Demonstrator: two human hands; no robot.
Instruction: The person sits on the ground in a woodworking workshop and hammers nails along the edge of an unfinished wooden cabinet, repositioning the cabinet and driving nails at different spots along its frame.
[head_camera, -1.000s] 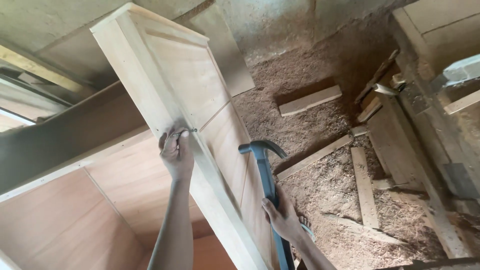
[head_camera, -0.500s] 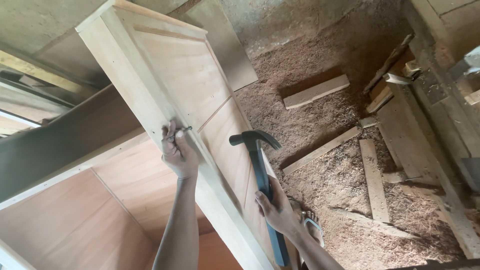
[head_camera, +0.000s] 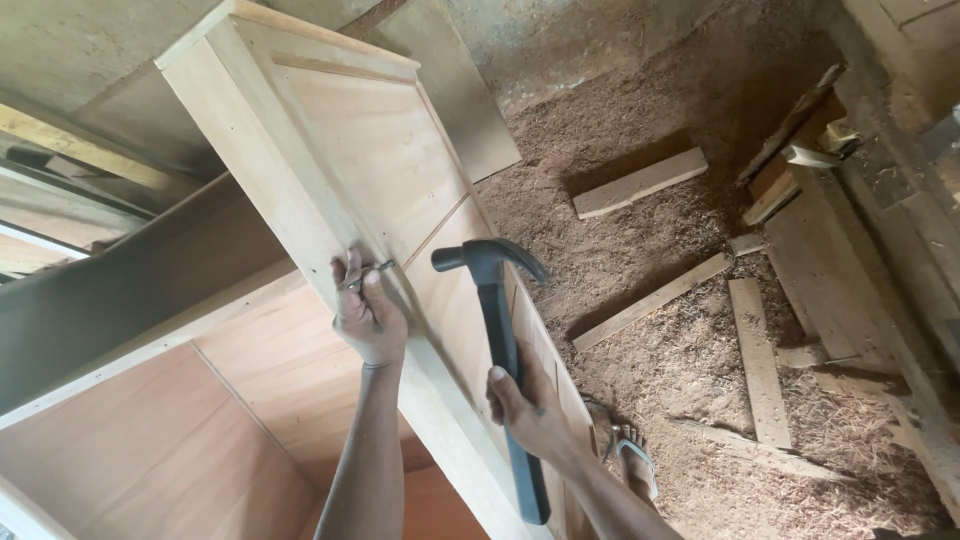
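My left hand (head_camera: 368, 310) pinches a small nail (head_camera: 380, 267) against the edge of a pale wooden cabinet panel (head_camera: 360, 160) that stands tilted in front of me. My right hand (head_camera: 530, 405) grips the dark handle of a claw hammer (head_camera: 497, 300). The hammer's head is raised to the right of the nail, a short gap away from it, with its face turned toward the nail.
Sawdust covers the floor (head_camera: 680, 260) at the right, with several loose wooden offcuts (head_camera: 640, 183) and strips (head_camera: 757, 360) lying on it. A foot in a sandal (head_camera: 628, 452) shows below the hammer. Larger plywood boards (head_camera: 150, 440) lie at the lower left.
The hammer head has swung up and left, closer to the nail. My left hand keeps the nail at the same spot on the panel's edge.
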